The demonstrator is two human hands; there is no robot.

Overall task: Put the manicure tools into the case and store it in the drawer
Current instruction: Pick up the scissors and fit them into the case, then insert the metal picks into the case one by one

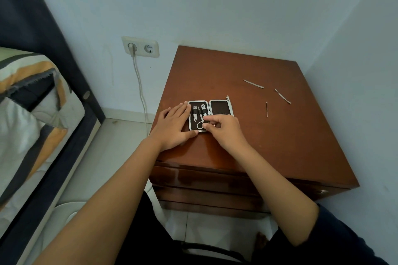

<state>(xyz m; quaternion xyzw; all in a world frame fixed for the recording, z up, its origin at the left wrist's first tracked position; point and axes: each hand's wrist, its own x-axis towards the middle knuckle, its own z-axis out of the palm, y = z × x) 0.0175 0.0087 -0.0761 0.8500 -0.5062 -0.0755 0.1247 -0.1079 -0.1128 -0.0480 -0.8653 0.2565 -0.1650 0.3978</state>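
Looking down from head height, the view shows a brown wooden surface (247,127), the top of a drawer unit in a room corner. A small case (210,114) lies open on it, toward the 9 o'clock side of the top, its two halves spread flat side by side. The left half holds clippers (195,112) and other small metal tools in loops; the right half (221,107) looks dark and bare.

The left hand (175,126) lies flat and open, palm down, fingers extended and resting against the case's left edge, thumb near its lower corner. The right hand (224,130) is at the case's lower right, fingers curled and pinched on the ring handle of scissors (201,124) that sit in the left half.

Three loose tools lie on the surface, well apart from the case, toward 2 o'clock from it: a flat file (253,84) farthest back, a slim pusher (282,96) to its right, and a thin pick (267,109) nearest the case, pointing roughly at 12 o'clock.

Below the front edge, closed drawers (206,183) show at 6 o'clock, with a knob (322,192) at the right. At 10 o'clock a wall socket (141,47) carries a plug and hanging cord. A bed (32,114) with patterned covers fills the 9 o'clock side.
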